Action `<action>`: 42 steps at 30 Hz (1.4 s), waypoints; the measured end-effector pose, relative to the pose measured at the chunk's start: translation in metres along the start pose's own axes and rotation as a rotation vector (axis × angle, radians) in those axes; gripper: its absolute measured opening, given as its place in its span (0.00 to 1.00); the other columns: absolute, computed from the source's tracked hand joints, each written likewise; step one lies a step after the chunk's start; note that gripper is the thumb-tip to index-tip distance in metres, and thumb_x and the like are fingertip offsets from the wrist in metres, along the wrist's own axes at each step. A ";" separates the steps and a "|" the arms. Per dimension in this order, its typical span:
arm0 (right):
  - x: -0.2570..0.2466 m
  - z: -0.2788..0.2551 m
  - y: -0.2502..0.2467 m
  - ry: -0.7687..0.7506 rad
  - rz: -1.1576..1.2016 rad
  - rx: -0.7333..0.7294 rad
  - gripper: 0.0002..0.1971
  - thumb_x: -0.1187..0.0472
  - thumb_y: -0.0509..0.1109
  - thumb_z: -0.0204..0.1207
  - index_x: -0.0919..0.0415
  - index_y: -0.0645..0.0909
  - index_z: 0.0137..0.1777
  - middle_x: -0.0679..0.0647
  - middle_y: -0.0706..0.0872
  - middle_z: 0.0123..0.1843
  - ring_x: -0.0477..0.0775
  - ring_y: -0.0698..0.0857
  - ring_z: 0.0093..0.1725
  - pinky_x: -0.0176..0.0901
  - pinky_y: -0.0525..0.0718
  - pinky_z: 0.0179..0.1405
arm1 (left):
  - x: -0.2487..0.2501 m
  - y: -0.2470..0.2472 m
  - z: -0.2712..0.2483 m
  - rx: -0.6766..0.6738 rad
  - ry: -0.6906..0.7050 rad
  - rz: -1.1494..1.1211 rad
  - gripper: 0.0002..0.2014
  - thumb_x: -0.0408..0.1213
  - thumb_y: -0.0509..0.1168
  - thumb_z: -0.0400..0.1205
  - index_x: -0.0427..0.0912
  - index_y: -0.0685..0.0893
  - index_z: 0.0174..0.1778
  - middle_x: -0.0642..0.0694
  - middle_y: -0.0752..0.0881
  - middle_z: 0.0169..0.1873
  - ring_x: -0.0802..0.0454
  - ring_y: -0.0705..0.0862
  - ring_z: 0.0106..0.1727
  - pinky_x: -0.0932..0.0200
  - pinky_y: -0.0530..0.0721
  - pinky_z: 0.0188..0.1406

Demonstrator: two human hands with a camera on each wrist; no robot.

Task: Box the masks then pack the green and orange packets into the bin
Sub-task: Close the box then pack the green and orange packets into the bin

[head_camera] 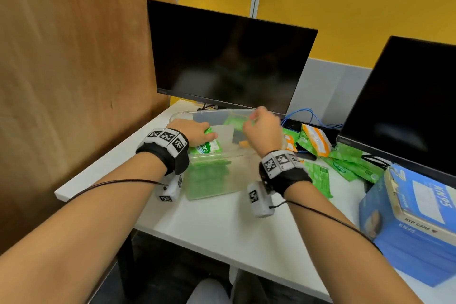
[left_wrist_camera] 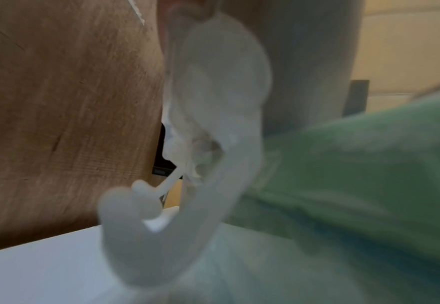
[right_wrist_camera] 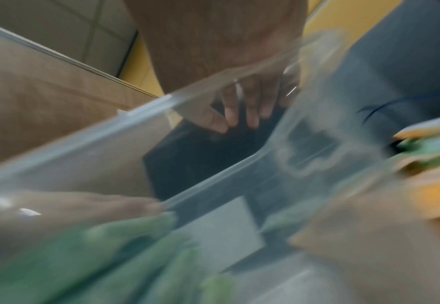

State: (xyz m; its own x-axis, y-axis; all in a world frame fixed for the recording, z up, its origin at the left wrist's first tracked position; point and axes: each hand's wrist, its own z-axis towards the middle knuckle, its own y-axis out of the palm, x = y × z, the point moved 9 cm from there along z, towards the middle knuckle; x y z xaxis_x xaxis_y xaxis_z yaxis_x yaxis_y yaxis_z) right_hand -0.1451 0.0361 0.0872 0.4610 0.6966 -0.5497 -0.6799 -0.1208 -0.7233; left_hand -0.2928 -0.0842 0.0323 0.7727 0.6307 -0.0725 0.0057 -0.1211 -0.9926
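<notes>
A clear plastic bin (head_camera: 244,181) stands mid-desk with green packets stacked in its left half. My left hand (head_camera: 195,132) reaches into the bin and grips the top green packet (head_camera: 207,148), thumb on its face; the left wrist view shows that packet (left_wrist_camera: 356,174) blurred. My right hand (head_camera: 261,128) hovers over the bin's right half, its fingers (right_wrist_camera: 235,111) hanging loosely curled with nothing between them. Another green packet (head_camera: 233,122) lies in the bin just left of that hand. Loose orange packets (head_camera: 317,139) and green packets (head_camera: 355,168) are piled right of the bin. The blue mask box (head_camera: 407,219) sits at the right.
Two dark monitors (head_camera: 229,57) (head_camera: 404,103) stand behind the bin and the pile. A wooden partition (head_camera: 74,81) closes off the left side. Blue cables (head_camera: 308,116) lie behind the packets. The white desk (head_camera: 209,224) ends at a front edge close to me.
</notes>
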 end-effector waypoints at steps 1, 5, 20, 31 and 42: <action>0.017 0.002 -0.019 0.017 -0.043 0.126 0.12 0.60 0.63 0.73 0.58 0.80 0.55 0.59 0.83 0.55 0.64 0.78 0.57 0.53 0.76 0.55 | 0.000 0.000 0.001 0.000 0.000 -0.003 0.30 0.66 0.42 0.83 0.50 0.69 0.72 0.41 0.80 0.68 0.41 0.79 0.65 0.46 0.76 0.62; 0.120 0.005 -0.050 0.374 -0.060 0.203 0.19 0.60 0.64 0.74 0.57 0.76 0.66 0.63 0.76 0.67 0.67 0.74 0.67 0.56 0.74 0.63 | 0.000 0.000 0.003 0.012 0.000 -0.001 0.30 0.67 0.43 0.82 0.51 0.70 0.70 0.42 0.80 0.67 0.41 0.80 0.64 0.43 0.77 0.64; 0.269 -0.042 0.001 0.826 -0.120 -0.376 0.43 0.40 0.77 0.67 0.68 0.70 0.75 0.65 0.79 0.70 0.65 0.81 0.64 0.52 0.79 0.55 | -0.002 0.000 0.003 0.030 0.001 -0.022 0.29 0.67 0.44 0.82 0.51 0.72 0.67 0.43 0.82 0.63 0.44 0.81 0.61 0.45 0.77 0.60; 0.144 0.012 -0.053 0.448 0.818 0.076 0.08 0.67 0.69 0.67 0.55 0.84 0.44 0.57 0.88 0.48 0.62 0.87 0.51 0.55 0.87 0.52 | 0.003 -0.003 0.002 0.016 0.045 -0.040 0.25 0.65 0.47 0.83 0.51 0.75 0.60 0.46 0.83 0.56 0.47 0.80 0.53 0.52 0.74 0.50; -0.020 -0.016 0.040 0.447 1.174 -0.568 0.28 0.47 0.70 0.74 0.60 0.73 0.70 0.60 0.81 0.52 0.61 0.83 0.52 0.56 0.82 0.55 | -0.011 -0.018 -0.004 0.186 -0.048 -0.301 0.13 0.38 0.48 0.87 0.45 0.75 0.63 0.41 0.85 0.56 0.40 0.83 0.55 0.46 0.80 0.57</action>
State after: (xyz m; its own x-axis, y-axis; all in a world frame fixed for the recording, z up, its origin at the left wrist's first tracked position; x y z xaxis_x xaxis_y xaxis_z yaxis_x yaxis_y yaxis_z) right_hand -0.1723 0.0055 0.0628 0.0003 -0.2854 -0.9584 -0.5194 -0.8190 0.2438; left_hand -0.2985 -0.0918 0.0510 0.7233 0.6526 0.2258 0.1095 0.2145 -0.9706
